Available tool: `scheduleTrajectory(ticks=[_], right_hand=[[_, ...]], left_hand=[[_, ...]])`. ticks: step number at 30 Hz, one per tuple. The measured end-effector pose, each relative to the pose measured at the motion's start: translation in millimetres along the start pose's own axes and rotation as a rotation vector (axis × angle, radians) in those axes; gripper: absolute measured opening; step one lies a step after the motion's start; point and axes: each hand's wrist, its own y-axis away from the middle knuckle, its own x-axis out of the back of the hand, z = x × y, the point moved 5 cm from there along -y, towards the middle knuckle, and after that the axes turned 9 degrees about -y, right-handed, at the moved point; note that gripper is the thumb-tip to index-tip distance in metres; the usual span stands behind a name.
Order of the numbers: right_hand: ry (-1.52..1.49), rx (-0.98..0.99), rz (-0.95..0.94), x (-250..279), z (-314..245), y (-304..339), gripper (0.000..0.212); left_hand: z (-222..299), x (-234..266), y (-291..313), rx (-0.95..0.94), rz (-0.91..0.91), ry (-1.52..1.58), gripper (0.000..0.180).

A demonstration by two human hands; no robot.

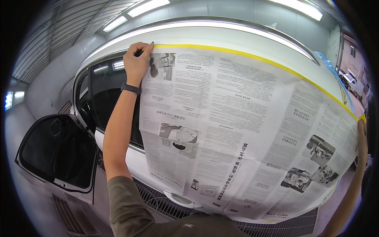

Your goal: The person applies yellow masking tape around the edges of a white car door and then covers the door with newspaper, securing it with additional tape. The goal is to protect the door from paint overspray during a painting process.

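A large newspaper sheet [244, 130], printed side toward me and upside down, hangs over the side of a white car [142, 51]. Yellow masking tape [252, 58] runs along its top edge, just below the roof line. My left hand [136, 63] is closed in a pinch on the tape's left end at the sheet's upper left corner. At the far right my right hand [361, 136], partly cut off by the dark rim, is closed at the tape's other end, around what looks like the yellow tape roll [363, 118].
To the left, a car door [59, 152] stands open beside dark side windows [108, 91]. Floor grating [158, 205] runs below the car. Blue plastic film [329, 65] hangs at the car's right end. Ceiling lights [148, 7] shine above.
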Motion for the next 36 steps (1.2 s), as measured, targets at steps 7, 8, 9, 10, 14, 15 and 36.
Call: scheduleTrajectory(ticks=[7, 8, 9, 10, 14, 15, 36], right_hand=[[0.095, -0.111, -0.005, -7, -1, -4, 0.057], [0.104, -0.118, -0.011, -8, -1, -6, 0.058], [0.162, -0.063, -0.034, -10, -5, -8, 0.055], [0.22, -0.006, -0.054, -11, -9, -11, 0.052], [0.086, 0.013, -0.191, -21, -13, -14, 0.042], [0.084, 0.106, -0.165, -22, -20, -12, 0.041], [-0.154, -0.053, -0.263, -23, 11, 21, 0.042]], left_hand=[[38, 15, 2, -0.284, 0.226, -0.389, 0.016], [47, 10, 6, -0.37, 0.131, -0.402, 0.018], [57, 6, 13, -0.461, 0.039, -0.412, 0.02], [68, 1, 20, -0.565, -0.044, -0.408, 0.023], [100, -21, 41, -0.596, -0.134, -0.417, 0.034], [108, -27, 42, -0.593, -0.157, -0.415, 0.036], [256, -132, 86, -0.802, -0.417, -0.379, 0.059]])
